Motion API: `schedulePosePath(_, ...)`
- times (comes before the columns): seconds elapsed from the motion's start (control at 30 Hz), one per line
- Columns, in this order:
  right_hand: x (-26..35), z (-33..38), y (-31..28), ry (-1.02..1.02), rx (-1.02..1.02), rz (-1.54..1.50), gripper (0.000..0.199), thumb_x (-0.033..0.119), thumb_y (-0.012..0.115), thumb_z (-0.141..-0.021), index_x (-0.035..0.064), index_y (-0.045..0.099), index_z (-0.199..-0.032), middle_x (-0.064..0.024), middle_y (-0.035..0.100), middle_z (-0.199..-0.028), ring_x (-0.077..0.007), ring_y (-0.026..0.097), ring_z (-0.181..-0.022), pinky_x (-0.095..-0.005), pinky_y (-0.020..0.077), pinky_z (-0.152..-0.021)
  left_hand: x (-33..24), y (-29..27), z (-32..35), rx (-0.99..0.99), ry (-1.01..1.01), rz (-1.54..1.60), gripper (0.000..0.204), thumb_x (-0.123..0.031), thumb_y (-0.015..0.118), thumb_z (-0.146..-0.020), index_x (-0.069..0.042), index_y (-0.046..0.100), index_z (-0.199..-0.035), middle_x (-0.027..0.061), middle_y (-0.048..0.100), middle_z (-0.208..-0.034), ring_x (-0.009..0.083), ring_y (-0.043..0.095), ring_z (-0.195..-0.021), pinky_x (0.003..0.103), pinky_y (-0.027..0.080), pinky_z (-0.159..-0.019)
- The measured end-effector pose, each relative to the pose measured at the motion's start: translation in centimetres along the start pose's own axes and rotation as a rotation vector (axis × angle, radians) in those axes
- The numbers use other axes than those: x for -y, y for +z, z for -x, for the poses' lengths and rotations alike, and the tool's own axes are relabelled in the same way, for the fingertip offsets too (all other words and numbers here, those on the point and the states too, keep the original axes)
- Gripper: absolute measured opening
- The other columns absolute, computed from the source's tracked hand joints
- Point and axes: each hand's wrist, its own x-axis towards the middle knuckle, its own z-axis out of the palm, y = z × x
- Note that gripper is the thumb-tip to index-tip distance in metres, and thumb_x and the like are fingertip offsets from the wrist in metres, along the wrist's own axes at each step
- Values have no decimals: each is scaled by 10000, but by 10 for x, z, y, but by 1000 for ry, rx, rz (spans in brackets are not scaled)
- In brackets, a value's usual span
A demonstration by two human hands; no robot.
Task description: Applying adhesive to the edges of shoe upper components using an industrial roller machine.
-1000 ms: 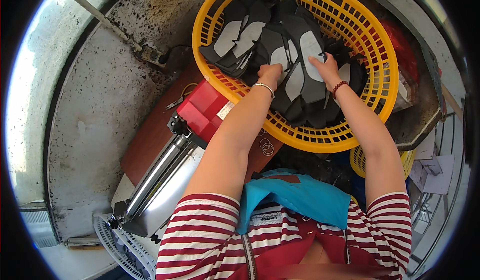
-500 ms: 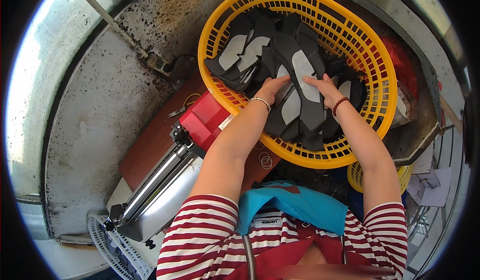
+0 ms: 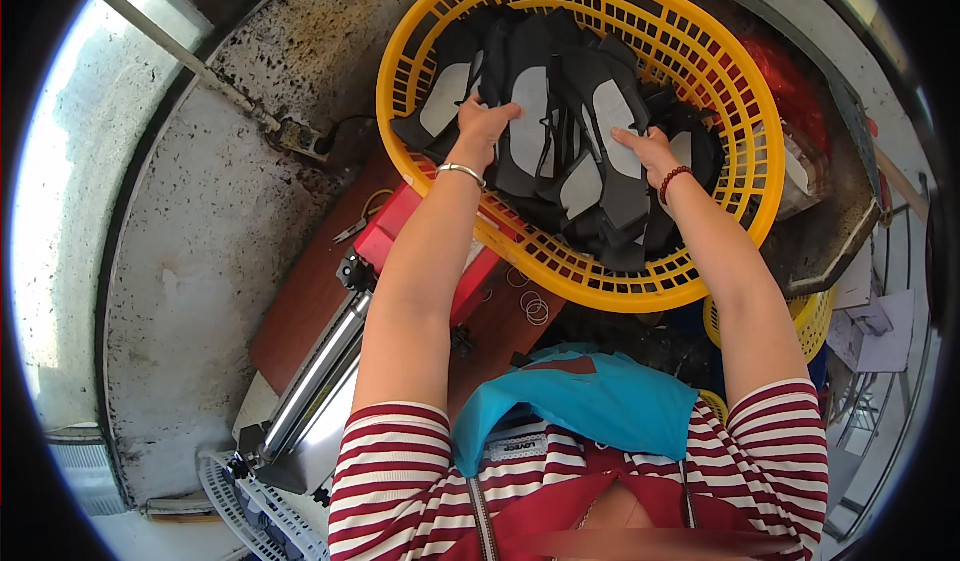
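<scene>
A yellow oval plastic basket (image 3: pixel 560 291) holds many flat, dark, foam-like pieces with light grey patches. Both my hands reach into it. My left hand (image 3: pixel 485 129) is closed at the left edge of a stack of these dark pieces (image 3: pixel 528 121), thumb pointing right across it and fingers mostly hidden. With its thumb on the grey patch, my right hand (image 3: pixel 652 153) grips another dark piece (image 3: pixel 615 126) lying at a slant; its other fingers are out of sight underneath. More such pieces lie loosely overlapped around both hands.
Left of the basket, a red-and-metal machine with a long roller (image 3: pixel 320 381) rests on a brown board (image 3: pixel 300 301). Pliers (image 3: pixel 352 229) and several metal rings (image 3: pixel 534 308) lie there. A smaller yellow basket (image 3: pixel 812 321) stands at the right, a white one (image 3: pixel 235 496) at lower left.
My left hand has moved left, away from the middle pieces, to a stack nearer the basket's left side. My right hand stays on its piece. The pieces between have spread apart.
</scene>
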Motion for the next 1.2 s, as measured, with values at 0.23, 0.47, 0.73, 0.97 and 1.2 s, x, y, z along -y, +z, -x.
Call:
schedulePosePath(0.23,-21,-4,1,-69,16,-41,615,236,894,-782,-35,565,-1226,-172,670,-1173,-243,686,-1023,-374,567,-874,29,28,-3,37,34,-377,882,-125,867,-740,136,417,-1453,213,649,-1291,283,623,-1209,351,476,-1048)
schedulePosePath(0.47,-22,-7,5,-98,-29,38,645,242,884,-781,-61,550,-1242,-185,664,-1184,-250,681,-1046,-354,551,-910,-44,-16,-10,10,42,-347,608,-24,849,-687,110,626,-1237,190,729,-1078,274,721,-935,369,578,-837)
schedulePosePath(0.73,-15,-2,10,-130,-125,183,811,310,867,-790,-94,485,-1381,-237,600,-1343,-303,618,-1226,-367,488,-1029,-80,-2,9,391,-139,139,487,-102,826,-764,129,668,-1163,180,741,-1062,306,732,-989,414,572,-958)
schedulePosePath(0.97,-42,-33,-9,-55,-109,108,646,373,612,-989,-48,458,-1454,-252,515,-1485,-352,512,-1379,-421,421,-1105,53,83,9,66,-56,-556,1226,-337,899,-684,59,177,-1592,222,143,-1654,361,256,-1521,442,332,-1207)
schedulePosePath(1.2,-16,19,34,-95,-155,24,1080,627,710,-850,-156,318,-1482,-320,409,-1527,-386,448,-1422,-426,382,-1146,75,53,0,102,-307,-111,1259,-372,897,-719,19,104,-1616,240,228,-1645,373,333,-1493,449,298,-1220)
